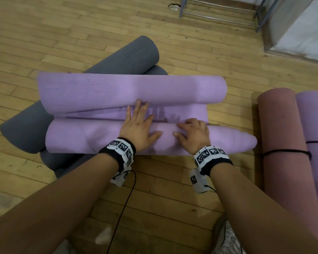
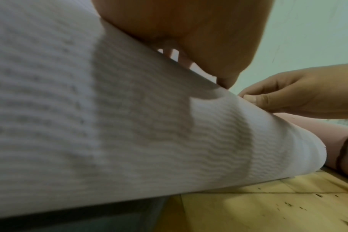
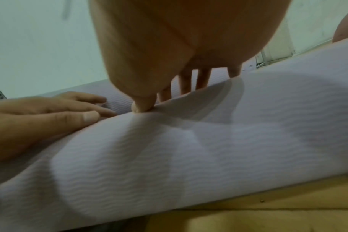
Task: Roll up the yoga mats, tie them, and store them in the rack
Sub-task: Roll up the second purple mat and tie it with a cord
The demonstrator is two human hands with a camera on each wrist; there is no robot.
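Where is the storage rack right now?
In the head view the rack stands at the top right on the wooden floor, by the wall, beyond the purple mat.

In front of you, lilac mat (image 1: 72, 138): rolled in from both ends, two rolls side by side, flat strip between. It lies crosswise on a grey mat (image 1: 132, 52), likewise double-rolled. On the floor to your right, pink mat (image 1: 283, 125) and purple mat (image 1: 316, 116): rolled, touching, each tied with dark cord (image 1: 286, 152). Rack (image 1: 218, 13) stands at the floor's far right.

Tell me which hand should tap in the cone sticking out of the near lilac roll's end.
Right. The right hand holds the lilac roll nearer that protruding end; the left hand lies flat farther off, mid-roll.
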